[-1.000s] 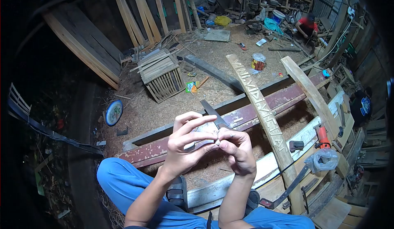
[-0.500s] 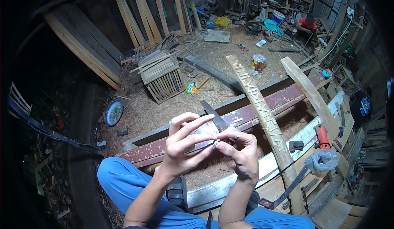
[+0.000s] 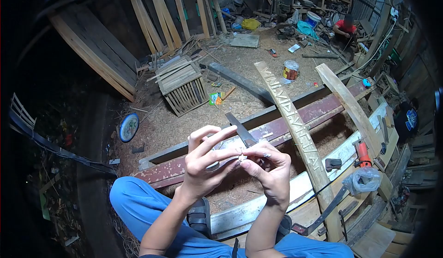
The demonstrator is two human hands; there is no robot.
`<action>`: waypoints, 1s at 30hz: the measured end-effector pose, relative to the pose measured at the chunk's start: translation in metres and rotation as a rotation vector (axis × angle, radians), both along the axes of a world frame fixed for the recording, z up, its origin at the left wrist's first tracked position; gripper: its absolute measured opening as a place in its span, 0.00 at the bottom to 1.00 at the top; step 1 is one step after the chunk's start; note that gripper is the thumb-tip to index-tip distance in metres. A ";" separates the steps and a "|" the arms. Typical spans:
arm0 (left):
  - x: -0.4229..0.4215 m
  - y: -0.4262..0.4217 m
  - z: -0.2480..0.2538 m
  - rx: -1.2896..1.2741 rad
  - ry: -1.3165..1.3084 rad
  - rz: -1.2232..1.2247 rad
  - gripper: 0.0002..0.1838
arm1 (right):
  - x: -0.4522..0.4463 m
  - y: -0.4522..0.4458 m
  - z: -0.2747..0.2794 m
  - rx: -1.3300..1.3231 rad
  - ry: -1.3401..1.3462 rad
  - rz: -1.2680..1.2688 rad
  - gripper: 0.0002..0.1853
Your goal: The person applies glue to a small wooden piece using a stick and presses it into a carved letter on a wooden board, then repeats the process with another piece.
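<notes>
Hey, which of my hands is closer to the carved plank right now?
Right. In the picture, your right hand is a little left of the carved plank; your left hand is farther left, beyond the right.

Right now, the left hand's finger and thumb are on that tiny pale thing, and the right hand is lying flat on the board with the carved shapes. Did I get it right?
Not quite: the right hand isn't on the carved board. The head view shows its finger and thumb at the tiny pale thing, together with the left hand.
</notes>
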State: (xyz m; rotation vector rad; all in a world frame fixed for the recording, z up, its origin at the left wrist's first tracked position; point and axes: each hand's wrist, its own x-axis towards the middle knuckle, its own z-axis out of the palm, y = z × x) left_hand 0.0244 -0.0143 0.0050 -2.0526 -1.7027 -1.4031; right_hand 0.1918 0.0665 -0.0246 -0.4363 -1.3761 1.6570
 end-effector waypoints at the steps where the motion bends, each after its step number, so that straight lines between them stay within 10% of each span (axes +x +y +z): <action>1: 0.000 0.000 0.000 0.004 0.006 0.007 0.16 | 0.000 0.000 0.000 -0.001 0.000 0.001 0.13; 24: 0.002 0.008 -0.002 0.019 -0.067 0.043 0.20 | -0.011 0.007 0.007 0.128 -0.067 -0.216 0.09; 30: 0.006 0.025 0.000 -0.018 -0.136 0.033 0.19 | 0.026 0.052 0.044 0.509 -0.305 -0.228 0.10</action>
